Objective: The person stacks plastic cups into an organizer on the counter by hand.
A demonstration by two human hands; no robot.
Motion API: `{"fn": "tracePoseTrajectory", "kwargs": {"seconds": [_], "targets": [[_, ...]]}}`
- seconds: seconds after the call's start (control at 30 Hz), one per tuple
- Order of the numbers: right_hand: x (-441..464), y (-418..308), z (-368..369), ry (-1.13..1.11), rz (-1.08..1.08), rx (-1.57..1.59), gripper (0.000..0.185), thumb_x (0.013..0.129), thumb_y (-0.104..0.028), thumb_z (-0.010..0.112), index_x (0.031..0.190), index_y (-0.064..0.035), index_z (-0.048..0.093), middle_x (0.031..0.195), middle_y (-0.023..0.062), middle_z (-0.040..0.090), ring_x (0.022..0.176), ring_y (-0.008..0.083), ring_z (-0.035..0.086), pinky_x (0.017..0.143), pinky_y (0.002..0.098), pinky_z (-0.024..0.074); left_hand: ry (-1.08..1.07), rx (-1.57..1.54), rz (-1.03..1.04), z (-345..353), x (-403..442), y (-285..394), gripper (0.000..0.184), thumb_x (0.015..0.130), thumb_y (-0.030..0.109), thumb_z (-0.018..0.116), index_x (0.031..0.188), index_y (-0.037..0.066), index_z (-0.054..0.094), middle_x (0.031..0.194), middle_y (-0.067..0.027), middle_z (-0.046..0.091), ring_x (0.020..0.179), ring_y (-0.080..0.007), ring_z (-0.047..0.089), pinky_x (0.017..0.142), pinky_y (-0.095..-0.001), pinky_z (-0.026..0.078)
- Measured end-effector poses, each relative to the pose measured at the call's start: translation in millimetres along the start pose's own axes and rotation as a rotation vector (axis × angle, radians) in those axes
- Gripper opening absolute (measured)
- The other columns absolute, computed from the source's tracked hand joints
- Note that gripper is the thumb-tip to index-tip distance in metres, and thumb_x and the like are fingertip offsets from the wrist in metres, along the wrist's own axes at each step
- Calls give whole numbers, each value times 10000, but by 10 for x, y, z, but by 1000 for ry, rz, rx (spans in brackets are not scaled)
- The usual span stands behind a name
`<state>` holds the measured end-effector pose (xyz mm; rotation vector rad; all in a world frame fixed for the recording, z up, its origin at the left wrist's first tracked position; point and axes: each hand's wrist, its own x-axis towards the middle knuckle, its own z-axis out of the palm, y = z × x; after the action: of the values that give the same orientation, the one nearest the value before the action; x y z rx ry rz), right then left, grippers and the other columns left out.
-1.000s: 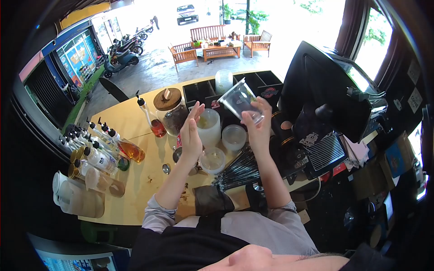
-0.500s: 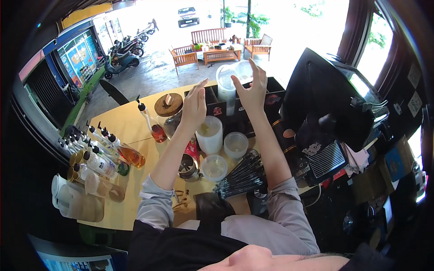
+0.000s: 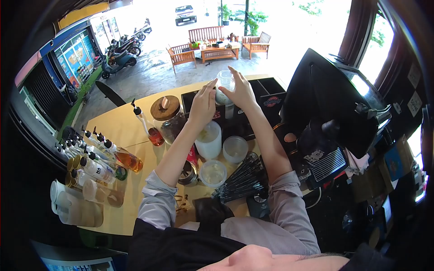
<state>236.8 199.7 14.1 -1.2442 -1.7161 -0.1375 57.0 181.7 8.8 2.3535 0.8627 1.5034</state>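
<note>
A clear plastic container [image 3: 224,85] with a round top stands in the black compartment organizer at the far side of the counter. My left hand [image 3: 203,105] is at its left side, fingers together against the upper wall. Around its right side curves my right hand [image 3: 240,93], with thumb and fingers on the container near the rim. Whether a separate lid sits on top I cannot make out. Just nearer to me stand a tall white tub [image 3: 209,142], a clear round tub [image 3: 235,150] and another clear round tub [image 3: 213,173].
Black-wrapped straws [image 3: 242,180] fan out by my right forearm. A wooden-lidded jar [image 3: 165,108] and a red syrup pump bottle [image 3: 155,135] stand left of centre. Several more pump bottles [image 3: 101,156] and a pitcher [image 3: 74,207] fill the left end. A large black machine [image 3: 316,99] stands right.
My hands have come closer together and now flank the container. The clear round piece by my right hand has moved left, over the container. The view has shifted slightly.
</note>
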Motion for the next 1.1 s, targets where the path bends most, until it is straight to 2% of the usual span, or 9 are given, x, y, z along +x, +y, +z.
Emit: {"fn": "tracePoseTrajectory", "kwargs": {"seconds": [0.1,0.17,0.23,0.3,0.4,0.63,0.9,1.1], "targets": [[-65,39,66,-39,39,22,820,767,-364,804,1441,-58,452,1282,216,596,1133,394,613,954,460,508,1,50,63,52,48,-42,425,1039,198,387,1409,16,493,1400,-224,532,1279,-404,515,1080,-440,409],[-89,47,91,-99,78,-34,829,781,-400,755,1460,-58,426,1354,145,566,1231,331,570,986,508,453,-32,94,56,81,69,-96,434,1039,209,390,1424,33,486,1433,-194,515,1307,-384,497,1098,-443,393],[-105,46,105,-107,88,-56,829,780,-401,748,1464,-62,424,1364,145,560,1231,325,572,981,515,452,-63,137,51,124,71,-169,444,1038,221,393,1439,50,478,1465,-164,497,1335,-363,479,1115,-446,377],[-124,49,115,-113,98,-77,830,779,-402,740,1469,-66,422,1374,145,553,1231,320,574,977,522,450,-116,308,64,159,59,-223,451,1039,253,398,1457,103,477,1502,-108,477,1375,-341,445,1142,-479,342],[-160,67,123,-122,109,-93,834,776,-404,736,1470,-66,422,1384,141,546,1233,315,575,975,514,452,-131,345,49,178,32,-256,450,1040,280,402,1463,148,482,1520,-53,466,1400,-333,418,1158,-507,313],[-214,63,139,-76,112,-57,818,773,-406,739,1461,-84,435,1378,122,551,1193,300,603,957,502,457,-140,365,57,129,23,-235,439,1037,276,410,1452,165,501,1504,-28,489,1386,-346,432,1155,-502,318],[-242,41,147,-43,106,-121,794,768,-412,748,1433,-94,456,1363,110,563,1162,293,620,936,492,461,-77,333,66,174,4,-187,422,1016,241,446,1410,119,539,1465,-81,527,1308,-356,505,1114,-460,372],[-229,-12,131,-45,121,-125,798,775,-423,749,1440,-103,444,1383,97,552,1158,288,626,941,508,456,-132,340,7,148,43,-187,432,1018,250,424,1416,128,538,1477,-67,518,1335,-352,483,1126,-465,360]]}}
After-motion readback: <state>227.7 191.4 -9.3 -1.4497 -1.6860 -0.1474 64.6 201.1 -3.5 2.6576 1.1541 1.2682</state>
